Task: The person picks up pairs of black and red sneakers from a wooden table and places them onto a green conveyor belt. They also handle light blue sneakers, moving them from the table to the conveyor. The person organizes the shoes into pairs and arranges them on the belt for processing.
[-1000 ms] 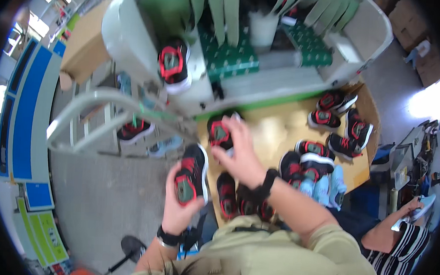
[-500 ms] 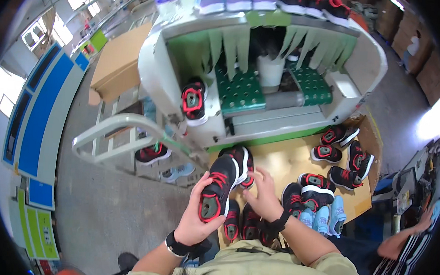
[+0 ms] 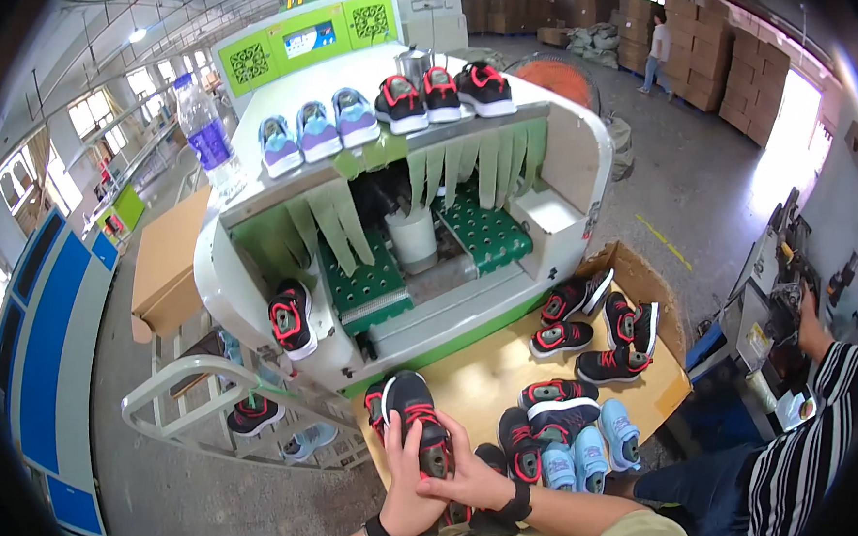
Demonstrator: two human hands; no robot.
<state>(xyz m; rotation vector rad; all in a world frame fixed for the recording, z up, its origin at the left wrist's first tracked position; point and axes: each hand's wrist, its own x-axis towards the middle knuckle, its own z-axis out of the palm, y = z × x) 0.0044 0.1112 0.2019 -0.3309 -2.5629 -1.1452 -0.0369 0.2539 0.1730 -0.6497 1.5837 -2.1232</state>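
Observation:
A black sneaker with red laces and a white sole (image 3: 409, 395) is held between my two hands, toe pointing away from me. My left hand (image 3: 404, 482) has its fingers along the left side and heel. Around the right side closes my right hand (image 3: 475, 472), its thumb by the heel opening. Another black-and-red sneaker (image 3: 373, 408) shows partly behind the held one, at the table's left edge. More dark sneakers lie under and beside my wrists, mostly hidden.
A machine (image 3: 446, 313) with a green perforated conveyor (image 3: 489, 240) stands ahead, sneakers and a bottle (image 3: 206, 140) on top. Black-and-red sneakers (image 3: 610, 363) and light-blue shoes (image 3: 589, 457) cover the table's right part. A ladder-like rack (image 3: 186, 364) is left; a striped-sleeved person (image 3: 808, 443) works right.
My right hand, open and apart from the sneaker before, has come onto its right side. The sneaker is now gripped from both sides. The view has swung right and up.

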